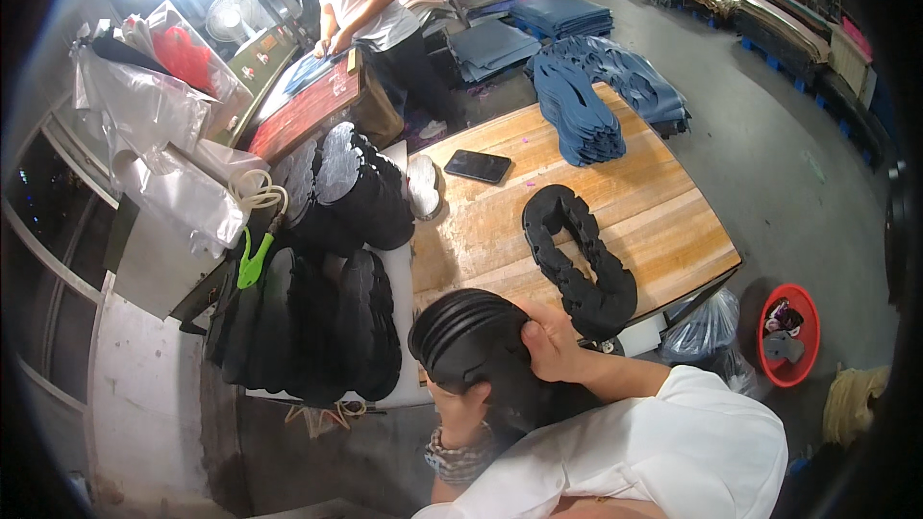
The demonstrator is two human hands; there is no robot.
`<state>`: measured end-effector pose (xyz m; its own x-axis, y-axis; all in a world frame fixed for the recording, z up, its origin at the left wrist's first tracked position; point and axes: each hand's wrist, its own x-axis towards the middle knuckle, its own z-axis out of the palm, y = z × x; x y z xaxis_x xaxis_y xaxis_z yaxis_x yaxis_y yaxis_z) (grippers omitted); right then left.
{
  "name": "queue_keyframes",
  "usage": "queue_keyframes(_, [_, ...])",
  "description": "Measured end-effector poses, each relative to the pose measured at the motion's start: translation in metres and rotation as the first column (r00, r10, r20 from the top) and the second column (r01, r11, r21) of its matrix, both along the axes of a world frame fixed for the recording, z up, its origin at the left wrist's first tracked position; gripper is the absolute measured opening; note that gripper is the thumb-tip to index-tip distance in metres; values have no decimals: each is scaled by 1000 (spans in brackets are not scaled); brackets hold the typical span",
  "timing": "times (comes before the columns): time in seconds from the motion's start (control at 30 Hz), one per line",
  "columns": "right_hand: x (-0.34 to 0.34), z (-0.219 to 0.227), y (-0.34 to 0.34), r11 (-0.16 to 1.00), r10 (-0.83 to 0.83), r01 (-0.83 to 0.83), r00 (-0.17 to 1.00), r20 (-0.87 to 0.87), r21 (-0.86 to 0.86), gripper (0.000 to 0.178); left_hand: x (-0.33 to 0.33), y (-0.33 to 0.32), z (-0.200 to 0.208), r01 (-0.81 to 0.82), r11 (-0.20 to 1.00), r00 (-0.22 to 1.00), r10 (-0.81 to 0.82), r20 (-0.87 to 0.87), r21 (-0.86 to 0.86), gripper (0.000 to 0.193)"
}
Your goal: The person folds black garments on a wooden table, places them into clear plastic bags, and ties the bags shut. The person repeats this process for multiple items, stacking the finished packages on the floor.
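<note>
A thick stack of black insole-shaped sheets is bent between my two hands at the near edge of the wooden table. My left hand grips its lower left side, the thumb pressed on the black surface. On the right side, my right hand is closed round the stack, thumb on top. Both hands' remaining fingers are mostly hidden. Just beyond my right hand, a black oblong ring of stacked offcuts lies on the table. To the left stand several upright stacks of black insole-shaped pieces.
A phone and blue cut-out sheets lie on the table. A green-handled air gun hangs at left beside plastic bags. A red basin stands on the floor. Another person works at a red-topped bench.
</note>
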<state>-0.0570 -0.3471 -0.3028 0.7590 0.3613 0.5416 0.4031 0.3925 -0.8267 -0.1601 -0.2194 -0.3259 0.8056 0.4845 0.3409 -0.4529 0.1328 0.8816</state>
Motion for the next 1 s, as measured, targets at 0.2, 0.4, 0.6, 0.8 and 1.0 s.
queue_keyframes(0.2, [0,-12,-4,957,268,-290,909,-320,-23,52,-17,-5,3,74,995,994,-80,-77,-74,67])
queue_keyframes(0.4, [-12,-16,-6,993,-88,90,996,29,-82,44,-24,-20,10,-84,987,979,107,-174,135,54])
queue_keyframes(0.6, [-30,-11,-20,988,-154,147,955,255,44,51,-39,-41,25,-208,777,968,251,10,595,42])
queue_keyframes(0.8, [-43,2,-40,989,141,-137,985,94,-50,58,-69,-36,14,-45,951,967,119,-225,307,46])
queue_keyframes(1.0, [-60,1,-54,908,396,-410,908,-138,-92,58,-118,-21,-16,89,912,930,67,-360,400,47])
